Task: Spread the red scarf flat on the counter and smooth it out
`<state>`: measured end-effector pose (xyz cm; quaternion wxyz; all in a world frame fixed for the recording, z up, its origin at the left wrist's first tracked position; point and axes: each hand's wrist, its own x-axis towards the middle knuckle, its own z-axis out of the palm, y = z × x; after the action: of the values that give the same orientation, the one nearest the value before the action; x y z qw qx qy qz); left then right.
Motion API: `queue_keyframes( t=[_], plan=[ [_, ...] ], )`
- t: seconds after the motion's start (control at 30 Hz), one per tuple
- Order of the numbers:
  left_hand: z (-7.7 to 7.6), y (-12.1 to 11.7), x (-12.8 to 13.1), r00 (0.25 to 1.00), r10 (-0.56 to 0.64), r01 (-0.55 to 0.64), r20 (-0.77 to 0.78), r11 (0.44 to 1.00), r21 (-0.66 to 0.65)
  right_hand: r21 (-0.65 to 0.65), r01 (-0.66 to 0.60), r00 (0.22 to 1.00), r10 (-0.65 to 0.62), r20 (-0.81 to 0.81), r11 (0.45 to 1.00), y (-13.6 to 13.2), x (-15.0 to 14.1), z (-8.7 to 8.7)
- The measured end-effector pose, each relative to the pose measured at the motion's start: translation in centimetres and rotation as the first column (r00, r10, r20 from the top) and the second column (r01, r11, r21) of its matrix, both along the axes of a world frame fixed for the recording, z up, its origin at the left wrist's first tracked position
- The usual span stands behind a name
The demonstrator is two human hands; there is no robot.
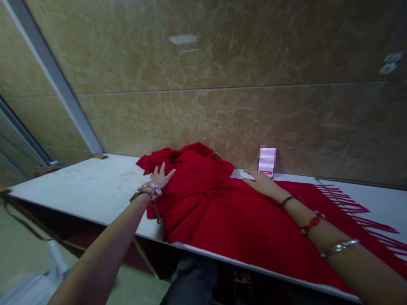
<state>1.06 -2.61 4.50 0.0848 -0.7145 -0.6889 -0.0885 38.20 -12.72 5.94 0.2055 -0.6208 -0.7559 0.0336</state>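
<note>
A red fringed scarf (235, 220) lies along the white table. Its left part is bunched and wrinkled, while the right part is spread flat, with tassels at the far right. My left hand (161, 177), fingers spread, rests at the left edge of the bunched cloth. On the right, my right hand (259, 183) is stretched out over the back edge of the flat part, its fingers extended and holding nothing. Whether its palm presses on the cloth I cannot tell.
A phone (266, 163) leans against the tan tiled wall (203, 114) behind the scarf. The white tabletop (85, 190) runs left to a corner. Below the front edge are dark shelf spaces, and a socket (389, 63) is on the wall at upper right.
</note>
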Motion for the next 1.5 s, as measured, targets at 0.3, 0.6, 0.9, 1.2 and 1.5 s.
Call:
queue_keyframes(
  t=[0.3,0.6,0.9,1.2,1.5],
  plan=[
    [-2.0,4.5,-4.0,0.980,-0.078,0.085,0.184,0.996,-0.031,-0.340,0.145,0.920,-0.254,-0.300,0.929,11.6,-10.8,-1.8],
    [-4.6,9.5,-8.4,0.966,-0.178,0.195,0.185,0.978,-0.075,-0.336,0.013,0.906,-0.153,-0.394,0.942,16.7,-17.3,-3.0],
    [-5.7,12.2,-15.7,0.988,0.020,-0.019,0.154,1.000,-0.007,-0.348,-0.075,0.928,-0.062,-0.367,0.934,19.4,-26.3,-3.1],
    [-6.1,13.3,-15.4,0.953,0.084,-0.101,0.290,0.994,0.044,-0.204,-0.198,0.910,0.103,-0.401,0.959,20.5,-25.4,-3.1],
    [0.4,3.7,-13.6,0.891,-0.145,0.068,0.430,0.979,0.190,0.008,-0.302,0.953,0.302,0.022,0.953,6.4,-9.4,-3.4]
  ],
)
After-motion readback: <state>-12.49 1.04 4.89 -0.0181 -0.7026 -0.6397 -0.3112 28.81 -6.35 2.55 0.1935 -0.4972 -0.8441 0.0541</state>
